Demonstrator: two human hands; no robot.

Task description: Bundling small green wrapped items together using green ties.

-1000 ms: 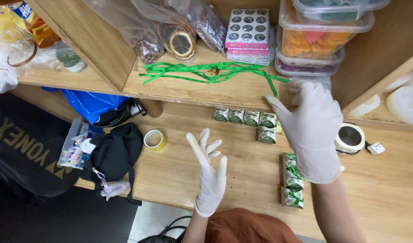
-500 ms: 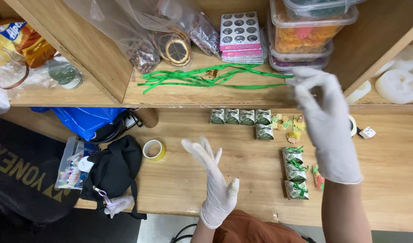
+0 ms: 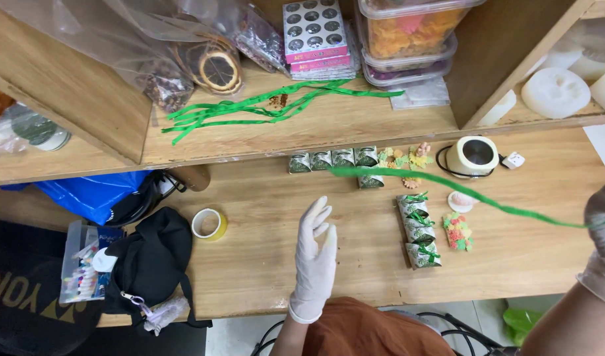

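Gloves on both hands, white ones. The right hand (image 3: 604,240) is sitting at the far right edge of the head view, mostly cut off, and it's closing on one end of a green ribbon (image 3: 447,186) (can't see the fingertips, so the exact pinch is a guess). The ribbon is running in the air from that hand up and to the left, long axis slanting across the table (image 3: 263,257), with its free end hanging blurry above the row of small green-wrapped packets (image 3: 333,159) near the shelf edge. So the strip is lying leftward and away from the holding hand, and its loose end is closer to the left hand than to the right.

The left hand (image 3: 316,254) is hovering flat over the middle of the table, fingers spread wide and straight, holding nothing. It's sitting below and a bit left of that free end, well apart from it.

Just right of the left hand, a second column of wrapped packets (image 3: 418,229) with green bows is lining up under the ribbon's span, with a little pile of coloured bits (image 3: 457,231) beside it. More green ribbons (image 3: 263,109) are lying on the shelf above, and a tape roll (image 3: 209,224) is off to the left.
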